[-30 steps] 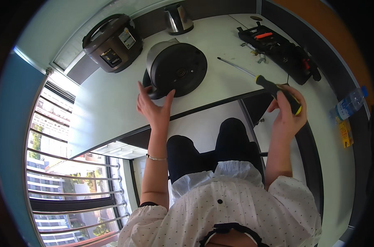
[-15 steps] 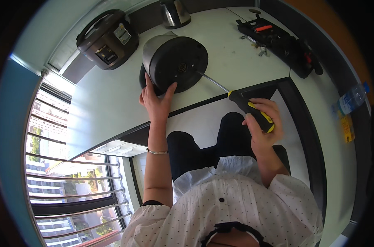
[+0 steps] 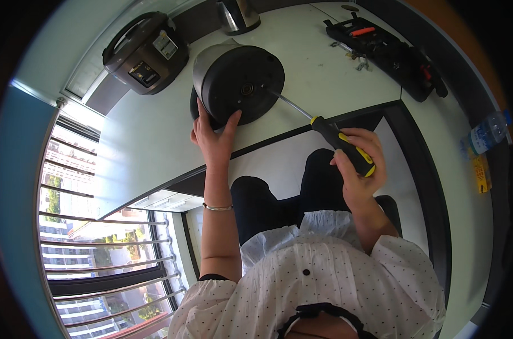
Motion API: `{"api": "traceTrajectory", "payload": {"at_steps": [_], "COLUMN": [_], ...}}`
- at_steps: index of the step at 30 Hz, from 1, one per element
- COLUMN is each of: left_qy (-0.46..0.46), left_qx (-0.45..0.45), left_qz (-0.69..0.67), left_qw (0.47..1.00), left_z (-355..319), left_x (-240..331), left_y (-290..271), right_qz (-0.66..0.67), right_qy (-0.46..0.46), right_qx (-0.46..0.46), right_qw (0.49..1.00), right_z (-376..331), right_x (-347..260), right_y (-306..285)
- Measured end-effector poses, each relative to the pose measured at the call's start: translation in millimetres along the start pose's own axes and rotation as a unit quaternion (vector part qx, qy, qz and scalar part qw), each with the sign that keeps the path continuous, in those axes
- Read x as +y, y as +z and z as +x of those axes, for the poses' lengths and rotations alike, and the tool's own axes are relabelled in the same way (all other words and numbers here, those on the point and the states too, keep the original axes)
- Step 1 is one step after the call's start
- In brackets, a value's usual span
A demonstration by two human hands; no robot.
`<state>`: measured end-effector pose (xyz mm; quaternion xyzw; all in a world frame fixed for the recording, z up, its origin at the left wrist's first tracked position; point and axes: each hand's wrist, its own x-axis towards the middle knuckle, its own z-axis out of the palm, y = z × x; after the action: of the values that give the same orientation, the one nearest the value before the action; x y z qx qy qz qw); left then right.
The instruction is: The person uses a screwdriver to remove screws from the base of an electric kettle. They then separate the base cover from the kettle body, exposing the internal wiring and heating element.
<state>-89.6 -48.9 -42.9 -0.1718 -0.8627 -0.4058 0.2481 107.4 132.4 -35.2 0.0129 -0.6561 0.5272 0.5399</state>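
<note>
An electric kettle with a silver body lies tipped on the table, its round black underside turned toward me. My left hand holds it at the lower left, thumb pressed on the base and fingers around the side by the black handle. In my right hand is a screwdriver with a black and yellow grip. Its metal shaft points up and left, and the tip is at a small screw spot right of the base's central ring. Whether the tip sits in the screw is too small to tell.
A rice cooker stands at the back left, with a second kettle behind. At the back right lies an open black tool case beside small metal bits. A plastic bottle and a yellow box are at far right.
The screwdriver's tip has moved up and left across the kettle's base to the screw spot. My left hand keeps its hold on the kettle.
</note>
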Motion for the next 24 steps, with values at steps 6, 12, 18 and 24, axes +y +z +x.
{"api": "traceTrajectory", "payload": {"at_steps": [6, 12, 18, 24], "left_qy": [-0.001, 0.003, 0.001, 0.006], "left_qx": [-0.003, 0.006, 0.001, 0.005], "left_qz": [-0.009, -0.009, -0.014, -0.011], "left_qw": [1.0, 1.0, 1.0, 1.0], "left_z": [0.1, -0.4, 0.0, 0.0], "left_x": [-1.7, -2.8, -3.1, -4.3], "left_y": [0.6, 1.1, 1.2, 2.0], "right_qz": [-0.009, -0.005, 0.009, 0.006], "right_qy": [-0.002, -0.001, 0.01, 0.008], "right_qx": [-0.004, -0.007, -0.011, -0.012], "right_qw": [1.0, 1.0, 1.0, 1.0], "right_z": [0.6, -0.5, -1.3, -0.8], "right_x": [0.8, 1.9, 1.5, 1.8], "right_y": [-0.8, -0.4, -0.2, -1.2]}}
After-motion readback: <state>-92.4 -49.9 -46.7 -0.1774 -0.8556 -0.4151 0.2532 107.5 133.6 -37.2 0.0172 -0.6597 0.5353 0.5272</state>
